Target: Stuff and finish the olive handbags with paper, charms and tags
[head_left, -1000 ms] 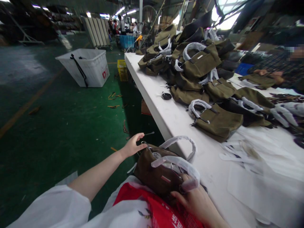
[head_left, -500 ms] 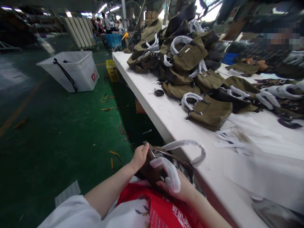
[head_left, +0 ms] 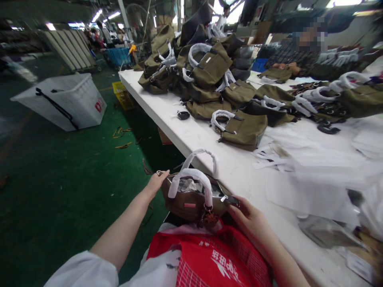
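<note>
An olive-brown handbag (head_left: 182, 206) is held upright over my lap, against the table's near edge. Its zip top gapes, showing pale stuffing (head_left: 191, 185) inside. Two handles (head_left: 196, 174) wrapped in white film arch above the opening, and a dark reddish charm (head_left: 210, 217) hangs from the front one. My left hand (head_left: 157, 181) is closed on the bag's left top corner, by a metal ring. At the right end, my right hand (head_left: 247, 211) grips the side near the zip end, thumb in front; some of its fingers are hidden.
A white table (head_left: 191, 135) runs along my right, bearing a heap of olive bags (head_left: 209, 67) and white wrapping sheets (head_left: 305, 195). Across it sits a person (head_left: 290, 59) with hands on a bag. A white bin (head_left: 72, 107) and a yellow crate (head_left: 123, 95) stand on the green floor.
The handbag has turned so its front faces me, handles upright. My right hand has moved from under the near handle to the bag's right end. The view has swung right.
</note>
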Available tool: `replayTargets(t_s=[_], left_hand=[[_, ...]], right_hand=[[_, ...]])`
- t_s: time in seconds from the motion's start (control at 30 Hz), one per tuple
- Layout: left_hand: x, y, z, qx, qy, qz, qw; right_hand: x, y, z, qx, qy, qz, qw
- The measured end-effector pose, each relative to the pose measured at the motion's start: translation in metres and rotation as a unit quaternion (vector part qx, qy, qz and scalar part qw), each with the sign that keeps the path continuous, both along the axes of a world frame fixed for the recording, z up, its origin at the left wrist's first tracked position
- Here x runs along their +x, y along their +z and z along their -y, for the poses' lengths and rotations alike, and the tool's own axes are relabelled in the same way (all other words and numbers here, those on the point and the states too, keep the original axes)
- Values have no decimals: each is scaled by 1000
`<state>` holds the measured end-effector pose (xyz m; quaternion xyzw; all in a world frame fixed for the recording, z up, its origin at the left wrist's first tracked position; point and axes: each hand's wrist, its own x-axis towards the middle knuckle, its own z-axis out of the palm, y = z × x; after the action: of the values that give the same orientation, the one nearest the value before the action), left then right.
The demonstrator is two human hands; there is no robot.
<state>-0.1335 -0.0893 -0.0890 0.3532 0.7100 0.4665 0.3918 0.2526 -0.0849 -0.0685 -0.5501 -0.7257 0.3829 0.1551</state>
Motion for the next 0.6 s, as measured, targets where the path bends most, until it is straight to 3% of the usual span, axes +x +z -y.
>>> replayTargets(t_s=[0.1,0.13,0.17,0.23,0.3,0.33,0.4,0.47,0.53,0.6], left_hand=[[1,20,-17,75,78,-129,986],[3,30,-22,103,76,-189,974],[6,41,-27,115,25,-240,964],[17,63,-33,88,-192,-283,936],[34,77,-35,33,-407,-244,880],[44,80,-35,13,-482,-235,844],[68,75,-32,-18,-566,-261,781],[90,61,-27,-59,-612,-310,725],[106,48,-21,-86,-610,-346,707],[113,44,-17,-90,-600,-369,704]], right_hand=[[-9,0,-3,-3,13,-52,999],[-13,3,-3,3,22,-54,998],[-17,6,-4,10,28,-54,998],[-25,9,-5,25,26,-37,999],[-33,7,-5,25,14,-27,999],[-37,5,-5,8,8,-39,999],[-42,-1,-1,-66,6,-114,991],[-46,-5,5,-138,6,-194,971],[-47,-6,12,-160,5,-231,960],[-46,-5,19,-158,6,-243,957]])
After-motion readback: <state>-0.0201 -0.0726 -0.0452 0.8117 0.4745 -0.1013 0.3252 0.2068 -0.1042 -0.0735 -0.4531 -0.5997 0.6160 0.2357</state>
